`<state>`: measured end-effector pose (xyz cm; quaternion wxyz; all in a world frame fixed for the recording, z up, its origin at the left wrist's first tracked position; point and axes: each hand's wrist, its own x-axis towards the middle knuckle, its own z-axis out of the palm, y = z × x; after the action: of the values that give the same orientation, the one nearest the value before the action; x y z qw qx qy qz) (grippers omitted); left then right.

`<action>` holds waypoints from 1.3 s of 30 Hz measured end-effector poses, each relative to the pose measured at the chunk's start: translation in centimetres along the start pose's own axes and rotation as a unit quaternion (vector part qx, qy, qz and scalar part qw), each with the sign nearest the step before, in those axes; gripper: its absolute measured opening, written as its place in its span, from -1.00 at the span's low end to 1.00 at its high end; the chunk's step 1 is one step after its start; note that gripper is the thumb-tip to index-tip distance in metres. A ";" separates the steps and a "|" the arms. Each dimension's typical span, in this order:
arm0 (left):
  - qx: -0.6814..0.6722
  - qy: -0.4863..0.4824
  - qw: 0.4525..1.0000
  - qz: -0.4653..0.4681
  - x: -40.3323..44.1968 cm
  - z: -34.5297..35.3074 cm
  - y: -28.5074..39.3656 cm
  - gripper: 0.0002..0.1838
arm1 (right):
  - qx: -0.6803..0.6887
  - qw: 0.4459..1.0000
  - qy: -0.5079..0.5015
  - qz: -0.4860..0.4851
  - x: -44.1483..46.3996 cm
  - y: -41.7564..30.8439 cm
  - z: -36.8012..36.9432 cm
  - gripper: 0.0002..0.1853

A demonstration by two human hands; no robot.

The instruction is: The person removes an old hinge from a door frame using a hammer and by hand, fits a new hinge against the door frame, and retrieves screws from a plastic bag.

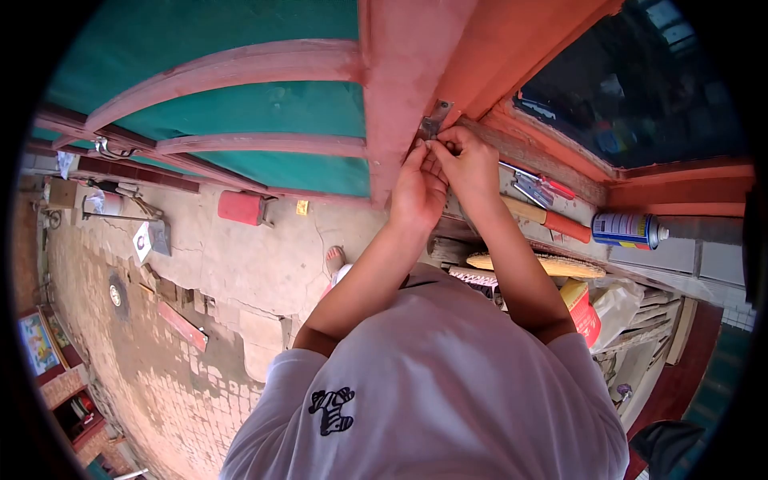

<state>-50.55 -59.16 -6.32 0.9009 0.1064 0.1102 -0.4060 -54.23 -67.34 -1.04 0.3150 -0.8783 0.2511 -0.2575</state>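
Note:
My left hand and my right hand meet at the edge of a red-painted wooden door frame. The fingertips of both are pinched together, almost touching each other. Whatever small thing lies between them is too small and covered to name. Just above the fingertips, a grey metal latch or hinge plate is fixed on the wood. To the right of my right hand, a ledge holds pliers, a red-handled tool, a tool with a wood and orange handle and a blue spray can.
Green panels with curved red bars are at the upper left. A dark glass pane is at the upper right. A red stool stands on the concrete floor. Below the ledge are a clear plastic bag and stacked boards.

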 end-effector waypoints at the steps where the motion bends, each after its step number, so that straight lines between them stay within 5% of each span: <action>1: 0.011 -0.004 1.000 0.017 -0.3 0.2 -0.2 -0.87 | 0.000 1.000 -0.004 0.003 0.0 -0.1 0.0 -0.82; 6: -0.019 -0.013 0.999 0.047 -2.2 1.6 -0.4 -0.81 | 0.030 0.999 -0.012 0.018 0.2 0.4 0.3 -0.80; 12: -0.095 -0.014 0.995 -0.030 -1.5 0.9 0.2 -0.64 | 0.051 0.999 -0.009 0.016 0.2 0.5 0.3 -0.73; 23: -0.111 -0.051 0.992 -0.016 -0.6 0.0 0.5 -0.65 | 0.044 0.998 -0.032 -0.025 0.3 0.7 -0.6 -0.72; 28: -0.167 -0.026 0.985 -0.034 -0.6 0.0 0.8 -0.66 | -0.058 0.988 -0.046 -0.134 -2.7 1.1 -9.3 -0.78; 33: -0.160 -0.025 0.987 -0.021 -0.3 -0.4 0.9 -0.67 | -0.210 0.966 -0.125 -0.085 -5.9 3.6 -14.8 -0.70; 39: -0.162 -0.038 0.986 -0.025 -0.2 -0.5 0.9 -0.68 | -0.252 0.943 -0.168 -0.142 -6.1 6.9 -15.3 -0.64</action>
<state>-50.05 -58.31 -6.60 0.8992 -0.0590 0.1426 -0.4094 -70.02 -74.89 2.69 0.0812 -0.9859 0.1243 -0.0768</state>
